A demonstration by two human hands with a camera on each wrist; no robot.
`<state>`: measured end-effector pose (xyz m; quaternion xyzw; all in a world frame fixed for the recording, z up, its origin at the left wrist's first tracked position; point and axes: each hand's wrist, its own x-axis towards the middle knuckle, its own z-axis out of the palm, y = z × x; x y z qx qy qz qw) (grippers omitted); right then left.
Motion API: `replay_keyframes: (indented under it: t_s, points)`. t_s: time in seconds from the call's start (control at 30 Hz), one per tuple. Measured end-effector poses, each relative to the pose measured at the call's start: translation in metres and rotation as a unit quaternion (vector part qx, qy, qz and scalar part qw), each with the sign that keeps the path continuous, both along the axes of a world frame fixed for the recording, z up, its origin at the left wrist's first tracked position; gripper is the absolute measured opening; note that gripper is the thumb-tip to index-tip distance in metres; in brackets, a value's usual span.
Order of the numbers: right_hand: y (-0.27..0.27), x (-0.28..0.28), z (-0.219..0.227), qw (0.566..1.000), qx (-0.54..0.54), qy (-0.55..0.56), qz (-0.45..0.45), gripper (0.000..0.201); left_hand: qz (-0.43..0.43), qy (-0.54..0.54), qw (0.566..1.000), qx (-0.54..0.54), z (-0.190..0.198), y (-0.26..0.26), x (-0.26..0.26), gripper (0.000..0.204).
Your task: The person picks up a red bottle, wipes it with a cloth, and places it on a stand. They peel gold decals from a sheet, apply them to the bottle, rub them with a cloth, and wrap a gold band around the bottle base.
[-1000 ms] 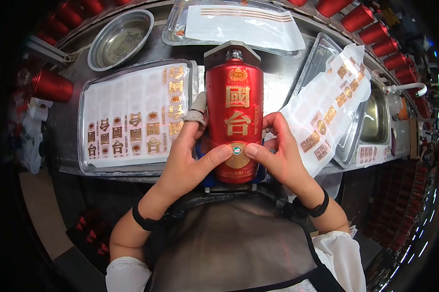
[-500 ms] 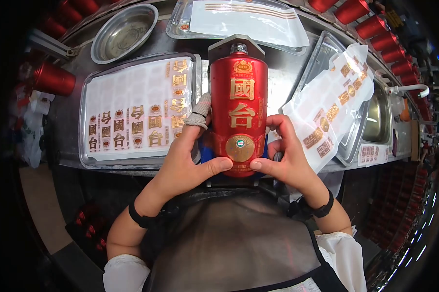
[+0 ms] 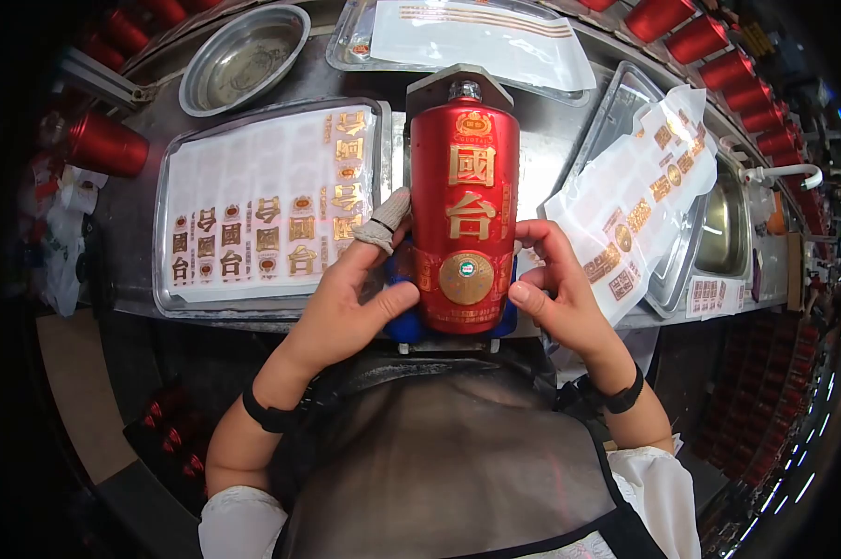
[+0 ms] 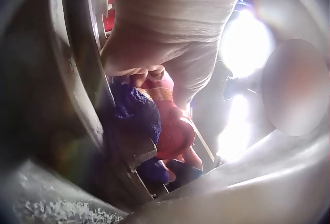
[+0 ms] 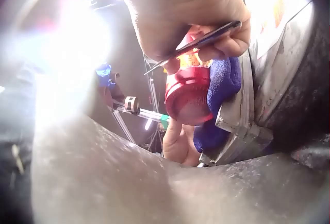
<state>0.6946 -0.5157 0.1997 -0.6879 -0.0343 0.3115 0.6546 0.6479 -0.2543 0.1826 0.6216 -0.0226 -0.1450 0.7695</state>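
A red bottle with gold characters and a round gold emblem lies face up on a stand padded with blue cloth. At its left edge rests my left hand, thumb and fingers extended; pale finger covers sit on its fingertips. My right hand is at the right edge, thumb tip against the bottle's side. Its curled fingers hold a thin pointed metal tool, seen in the right wrist view. The bottle's red base shows beside the blue padding there.
Left stands a tray with a sheet of gold decals. A decal sheet overhangs another tray at right. Behind are a metal bowl and a tray with a striped sheet. A sink and red bottles stand right.
Both thumbs have moved down and outward from the round emblem to the bottle's sides, leaving the emblem uncovered. The bottle and bench appear slightly higher and further right in the head view.
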Motion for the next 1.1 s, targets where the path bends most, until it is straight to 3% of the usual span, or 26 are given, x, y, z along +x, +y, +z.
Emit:
replay_keyframes:
  t_s: [0.33,0.53,0.83,1.03,1.1]
  points:
    - [0.000,-0.002,-0.002,0.998,-0.025,-0.044,0.030,0.082,-0.011,-0.049,0.996,0.069,-0.004,-0.005,-0.001,0.101]
    - [-0.006,0.006,0.002,0.998,0.038,0.031,0.026,0.074,0.000,-0.036,0.998,0.042,-0.004,-0.006,-0.002,0.102]
    - [-0.001,0.001,-0.001,0.997,-0.066,-0.039,0.032,0.082,-0.010,-0.031,0.996,0.083,0.002,-0.006,-0.002,0.102]
    - [-0.002,0.004,-0.003,0.997,-0.038,-0.044,0.042,0.077,-0.016,-0.029,0.995,0.096,0.002,-0.005,0.000,0.101]
    - [-0.003,0.006,-0.006,1.000,0.016,0.005,0.023,0.071,-0.005,-0.034,0.996,0.078,0.001,-0.005,-0.001,0.100]
